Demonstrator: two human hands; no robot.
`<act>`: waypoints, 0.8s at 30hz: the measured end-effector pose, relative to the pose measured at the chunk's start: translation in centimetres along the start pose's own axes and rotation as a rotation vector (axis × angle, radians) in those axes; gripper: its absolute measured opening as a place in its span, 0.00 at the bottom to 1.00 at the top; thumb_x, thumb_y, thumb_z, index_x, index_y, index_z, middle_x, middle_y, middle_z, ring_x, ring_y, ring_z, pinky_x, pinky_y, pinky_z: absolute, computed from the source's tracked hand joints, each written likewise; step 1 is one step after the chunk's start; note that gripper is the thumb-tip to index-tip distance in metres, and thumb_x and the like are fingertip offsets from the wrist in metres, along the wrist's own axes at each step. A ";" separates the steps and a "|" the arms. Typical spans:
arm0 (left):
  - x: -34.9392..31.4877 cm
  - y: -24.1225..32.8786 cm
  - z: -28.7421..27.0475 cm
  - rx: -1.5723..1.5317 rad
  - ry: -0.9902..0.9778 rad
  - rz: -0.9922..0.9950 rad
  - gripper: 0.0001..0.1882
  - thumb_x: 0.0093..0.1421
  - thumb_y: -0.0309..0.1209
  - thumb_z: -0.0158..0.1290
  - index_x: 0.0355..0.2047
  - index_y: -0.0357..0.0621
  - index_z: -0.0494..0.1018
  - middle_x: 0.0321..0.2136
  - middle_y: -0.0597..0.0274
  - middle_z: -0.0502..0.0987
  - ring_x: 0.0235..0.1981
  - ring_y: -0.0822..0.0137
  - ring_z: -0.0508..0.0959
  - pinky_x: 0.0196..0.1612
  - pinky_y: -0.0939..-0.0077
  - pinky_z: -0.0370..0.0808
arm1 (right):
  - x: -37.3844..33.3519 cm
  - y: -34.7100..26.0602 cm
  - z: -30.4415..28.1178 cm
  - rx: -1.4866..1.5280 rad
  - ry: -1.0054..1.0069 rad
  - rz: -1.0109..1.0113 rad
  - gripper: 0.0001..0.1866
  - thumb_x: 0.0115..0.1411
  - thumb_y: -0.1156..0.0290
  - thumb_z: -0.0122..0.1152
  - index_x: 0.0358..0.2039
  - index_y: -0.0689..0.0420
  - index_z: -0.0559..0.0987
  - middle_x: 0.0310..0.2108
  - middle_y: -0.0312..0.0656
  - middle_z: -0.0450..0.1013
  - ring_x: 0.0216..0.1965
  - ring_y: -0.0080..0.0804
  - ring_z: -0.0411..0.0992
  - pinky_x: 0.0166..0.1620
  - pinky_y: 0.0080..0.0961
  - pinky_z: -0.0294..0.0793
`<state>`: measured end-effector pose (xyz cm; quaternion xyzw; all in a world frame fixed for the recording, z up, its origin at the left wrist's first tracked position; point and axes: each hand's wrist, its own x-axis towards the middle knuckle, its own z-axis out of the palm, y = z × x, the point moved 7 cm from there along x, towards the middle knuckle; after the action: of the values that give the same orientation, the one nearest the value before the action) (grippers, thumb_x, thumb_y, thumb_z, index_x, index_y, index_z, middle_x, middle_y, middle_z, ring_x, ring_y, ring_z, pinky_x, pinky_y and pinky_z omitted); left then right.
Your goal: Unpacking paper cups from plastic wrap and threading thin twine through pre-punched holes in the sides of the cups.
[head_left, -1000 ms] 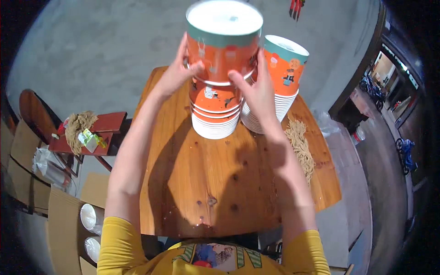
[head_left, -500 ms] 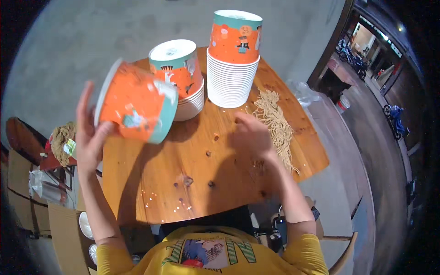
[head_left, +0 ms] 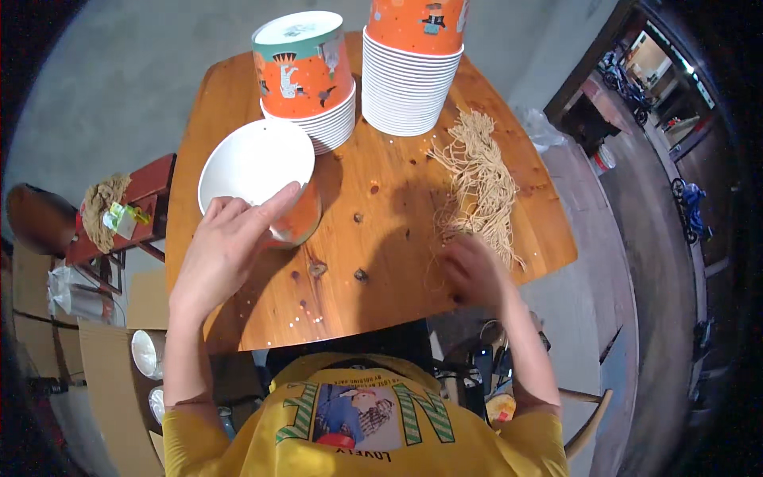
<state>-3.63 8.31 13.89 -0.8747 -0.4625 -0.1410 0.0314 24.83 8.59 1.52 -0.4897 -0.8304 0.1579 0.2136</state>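
String bundle (head_left: 481, 183), long axis far-to-near, lies far of nearer right hand (head_left: 477, 270), grip unclear; left hand (head_left: 218, 258) grips tub (head_left: 254, 163).

A grey wall (head_left: 143, 95) is seen behind the wooden table (head_left: 381, 238); a red bench (head_left: 156, 180) is placed at left, grey floor (head_left: 574, 318) is exposed at right, and a lit doorway (head_left: 645, 57) is glimpsed beyond.

Tub (head_left: 258, 163) on tbl (head_left: 373, 318) L, tub stacks (head_left: 306, 87) behind, strings (head_left: 483, 191) R, bench (head_left: 156, 181) L of tbl
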 end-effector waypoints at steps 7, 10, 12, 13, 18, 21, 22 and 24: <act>-0.3 2.0 -0.7 0.023 0.160 0.020 0.35 0.47 0.19 0.55 0.58 0.52 0.63 0.37 0.60 0.72 0.42 0.56 0.70 0.49 0.64 0.64 | -0.3 -1.2 -0.2 -0.181 0.175 -0.028 0.07 0.51 0.75 0.57 0.33 0.55 0.76 0.29 0.43 0.69 0.35 0.42 0.68 0.36 0.34 0.68; -1.4 3.8 -0.8 -0.212 0.422 0.071 0.26 0.49 0.21 0.56 0.51 0.44 0.70 0.38 0.53 0.73 0.41 0.54 0.72 0.45 0.63 0.69 | 1.0 -0.6 -0.4 0.019 0.095 0.230 0.07 0.50 0.74 0.57 0.32 0.54 0.76 0.29 0.43 0.68 0.34 0.41 0.68 0.35 0.33 0.68; -2.3 4.5 1.4 -0.513 0.414 -0.033 0.24 0.51 0.21 0.55 0.50 0.40 0.69 0.40 0.51 0.73 0.38 0.55 0.73 0.43 0.66 0.70 | 1.6 -1.1 0.7 0.267 0.016 0.507 0.07 0.50 0.74 0.58 0.31 0.54 0.77 0.29 0.43 0.68 0.33 0.41 0.68 0.35 0.33 0.69; -2.1 4.7 3.4 -0.661 0.317 -0.130 0.25 0.53 0.21 0.54 0.53 0.40 0.66 0.42 0.53 0.72 0.37 0.62 0.73 0.41 0.71 0.71 | 2.1 -3.3 0.4 0.342 0.083 0.358 0.07 0.48 0.73 0.59 0.31 0.53 0.77 0.30 0.43 0.68 0.33 0.40 0.68 0.35 0.33 0.69; -2.4 5.5 12.2 -1.547 0.077 -0.446 0.21 0.59 0.21 0.51 0.53 0.41 0.62 0.36 0.68 0.72 0.33 0.79 0.70 0.37 0.85 0.69 | 2.9 -11.4 0.1 0.018 0.336 -0.291 0.06 0.52 0.68 0.58 0.32 0.51 0.75 0.34 0.39 0.70 0.35 0.41 0.70 0.38 0.31 0.72; -3.2 5.0 13.0 -1.508 0.039 -0.478 0.10 0.62 0.23 0.48 0.45 0.40 0.67 0.30 0.71 0.71 0.31 0.80 0.70 0.36 0.86 0.68 | 3.3 -11.9 -0.3 0.134 0.380 -0.306 0.09 0.45 0.75 0.61 0.30 0.52 0.78 0.36 0.38 0.70 0.37 0.38 0.69 0.35 0.34 0.70; -3.5 4.9 13.1 -1.512 0.016 -0.474 0.08 0.63 0.25 0.48 0.42 0.39 0.69 0.28 0.72 0.71 0.30 0.80 0.70 0.36 0.86 0.68 | 3.4 -11.9 -0.4 0.170 0.417 -0.327 0.08 0.47 0.76 0.60 0.30 0.53 0.77 0.34 0.39 0.70 0.34 0.39 0.69 0.34 0.34 0.70; -3.6 4.9 12.2 -1.436 -0.006 -0.478 0.07 0.63 0.26 0.47 0.41 0.39 0.70 0.28 0.72 0.71 0.30 0.80 0.70 0.35 0.86 0.68 | 3.5 -11.7 -0.1 0.223 0.446 -0.370 0.07 0.48 0.76 0.59 0.30 0.54 0.77 0.32 0.40 0.70 0.31 0.39 0.69 0.32 0.35 0.70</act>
<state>1.13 4.94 1.58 -0.5566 -0.4344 -0.4083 -0.5786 14.65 6.17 7.86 -0.3264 -0.8156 0.0953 0.4682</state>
